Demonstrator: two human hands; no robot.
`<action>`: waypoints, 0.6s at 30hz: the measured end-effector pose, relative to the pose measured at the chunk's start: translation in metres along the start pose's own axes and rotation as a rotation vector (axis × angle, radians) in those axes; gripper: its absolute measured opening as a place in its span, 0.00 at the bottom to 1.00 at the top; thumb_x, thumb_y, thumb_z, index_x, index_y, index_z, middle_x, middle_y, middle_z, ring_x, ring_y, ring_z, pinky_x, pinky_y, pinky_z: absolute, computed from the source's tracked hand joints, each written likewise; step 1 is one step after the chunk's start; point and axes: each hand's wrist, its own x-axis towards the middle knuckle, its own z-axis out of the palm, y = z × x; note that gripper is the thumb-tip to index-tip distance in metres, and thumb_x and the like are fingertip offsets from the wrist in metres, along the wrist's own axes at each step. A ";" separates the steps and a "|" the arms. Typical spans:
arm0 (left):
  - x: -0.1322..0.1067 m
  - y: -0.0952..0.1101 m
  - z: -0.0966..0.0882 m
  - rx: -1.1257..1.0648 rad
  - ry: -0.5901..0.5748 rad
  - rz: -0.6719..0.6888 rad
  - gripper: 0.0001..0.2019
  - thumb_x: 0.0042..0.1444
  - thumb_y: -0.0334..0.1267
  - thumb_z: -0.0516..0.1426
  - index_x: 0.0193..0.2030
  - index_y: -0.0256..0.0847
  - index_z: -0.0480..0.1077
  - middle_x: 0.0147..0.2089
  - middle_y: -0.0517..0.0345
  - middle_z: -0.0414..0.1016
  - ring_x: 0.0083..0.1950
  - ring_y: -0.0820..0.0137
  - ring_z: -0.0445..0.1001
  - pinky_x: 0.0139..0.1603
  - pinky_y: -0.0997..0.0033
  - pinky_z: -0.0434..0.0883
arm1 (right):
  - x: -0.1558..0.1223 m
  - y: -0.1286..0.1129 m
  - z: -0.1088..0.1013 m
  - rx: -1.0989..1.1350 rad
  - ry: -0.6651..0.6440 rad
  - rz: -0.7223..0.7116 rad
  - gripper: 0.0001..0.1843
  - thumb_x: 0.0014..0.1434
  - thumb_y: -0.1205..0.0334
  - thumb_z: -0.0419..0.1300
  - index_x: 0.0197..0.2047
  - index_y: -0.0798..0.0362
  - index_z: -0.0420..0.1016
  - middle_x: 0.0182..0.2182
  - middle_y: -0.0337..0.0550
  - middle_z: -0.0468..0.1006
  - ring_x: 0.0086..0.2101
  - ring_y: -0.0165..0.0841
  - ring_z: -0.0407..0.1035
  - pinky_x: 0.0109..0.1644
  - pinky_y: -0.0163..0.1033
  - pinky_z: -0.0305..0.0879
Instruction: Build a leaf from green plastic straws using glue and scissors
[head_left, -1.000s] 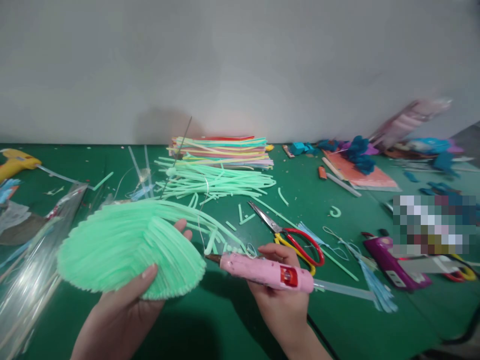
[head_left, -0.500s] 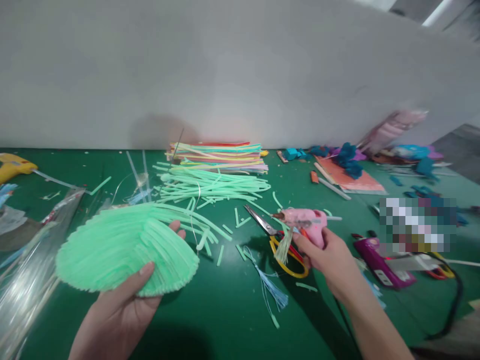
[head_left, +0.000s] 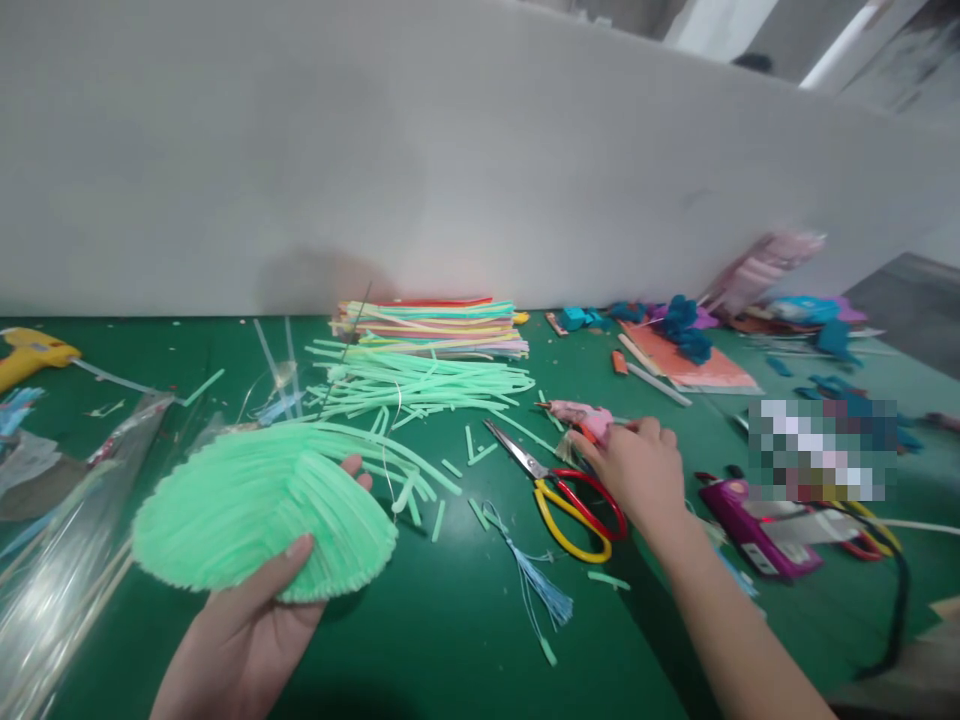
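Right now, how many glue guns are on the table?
3: yellow glue gun at far left, pink glue gun at the right hand, purple glue gun at right. Clutter may hide others.

Red-and-yellow scissors [head_left: 559, 488] at centre right on green bench [head_left: 450, 640]; stacked coloured sheets [head_left: 431, 325] behind; yellow glue gun [head_left: 30, 352] far left.

Our right hand [head_left: 634, 465] carries the pink glue gun [head_left: 576, 412] away from the green straw fan [head_left: 262, 510], out toward 1 o'clock, past the scissors [head_left: 566, 490]. The gun is now down at the table [head_left: 450, 620], its nozzle toward 9 o'clock and our fingers [head_left: 646, 430] over its rear end.
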 end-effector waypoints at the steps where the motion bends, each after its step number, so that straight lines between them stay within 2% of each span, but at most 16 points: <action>1: 0.000 0.000 0.000 -0.012 -0.031 -0.017 0.35 0.67 0.29 0.48 0.73 0.63 0.36 0.65 0.57 0.68 0.63 0.60 0.67 0.57 0.63 0.71 | -0.008 -0.010 -0.007 0.010 0.064 -0.051 0.17 0.59 0.53 0.61 0.39 0.61 0.81 0.43 0.66 0.74 0.46 0.56 0.66 0.46 0.56 0.64; 3: 0.000 -0.001 0.000 -0.041 -0.074 -0.025 0.35 0.67 0.28 0.47 0.73 0.63 0.36 0.65 0.56 0.68 0.64 0.60 0.66 0.58 0.63 0.71 | -0.030 -0.035 -0.023 0.219 0.227 -0.266 0.11 0.60 0.58 0.62 0.44 0.53 0.80 0.41 0.54 0.75 0.44 0.47 0.69 0.49 0.53 0.66; 4: 0.000 -0.001 0.000 -0.056 -0.074 -0.024 0.36 0.67 0.27 0.47 0.72 0.64 0.36 0.65 0.57 0.68 0.63 0.60 0.67 0.58 0.65 0.71 | -0.042 -0.050 -0.030 0.366 0.257 -0.391 0.08 0.61 0.60 0.62 0.43 0.50 0.79 0.39 0.48 0.75 0.42 0.42 0.70 0.49 0.50 0.67; 5: 0.000 0.000 0.000 -0.069 -0.062 -0.013 0.36 0.66 0.26 0.47 0.72 0.64 0.37 0.65 0.58 0.68 0.63 0.60 0.67 0.57 0.67 0.71 | -0.055 -0.064 -0.036 0.488 0.275 -0.506 0.06 0.61 0.64 0.62 0.42 0.48 0.78 0.37 0.44 0.76 0.40 0.39 0.70 0.46 0.46 0.68; 6: 0.000 0.000 0.001 -0.069 -0.042 -0.008 0.38 0.65 0.24 0.47 0.72 0.65 0.37 0.65 0.59 0.69 0.62 0.60 0.67 0.57 0.68 0.72 | -0.066 -0.077 -0.041 0.554 0.267 -0.664 0.07 0.60 0.67 0.63 0.42 0.48 0.78 0.35 0.42 0.76 0.37 0.36 0.70 0.42 0.42 0.68; 8: -0.001 0.000 0.002 -0.036 -0.007 -0.003 0.41 0.63 0.20 0.47 0.72 0.66 0.37 0.64 0.61 0.70 0.62 0.61 0.67 0.57 0.68 0.71 | -0.084 -0.099 -0.046 0.594 0.252 -0.848 0.12 0.58 0.70 0.65 0.44 0.50 0.77 0.34 0.42 0.78 0.35 0.35 0.68 0.40 0.40 0.67; 11: 0.000 0.001 0.004 0.027 -0.009 0.009 0.43 0.61 0.16 0.45 0.72 0.65 0.36 0.64 0.59 0.70 0.62 0.61 0.68 0.59 0.66 0.71 | -0.093 -0.117 -0.042 0.629 0.327 -0.951 0.13 0.56 0.71 0.67 0.46 0.56 0.77 0.33 0.44 0.79 0.35 0.35 0.66 0.39 0.40 0.65; 14: 0.001 0.003 0.001 0.044 -0.001 0.007 0.41 0.63 0.18 0.46 0.73 0.62 0.36 0.65 0.56 0.69 0.62 0.60 0.68 0.60 0.65 0.70 | -0.088 -0.122 -0.034 0.599 0.320 -0.989 0.12 0.57 0.72 0.66 0.46 0.59 0.77 0.35 0.46 0.80 0.36 0.36 0.66 0.39 0.41 0.64; 18: 0.002 0.009 -0.007 0.010 -0.026 -0.103 0.41 0.63 0.19 0.46 0.73 0.62 0.32 0.69 0.60 0.63 0.66 0.65 0.62 0.63 0.69 0.65 | -0.083 -0.123 -0.028 0.566 0.313 -0.996 0.09 0.59 0.73 0.63 0.44 0.59 0.78 0.35 0.46 0.81 0.36 0.37 0.65 0.38 0.41 0.63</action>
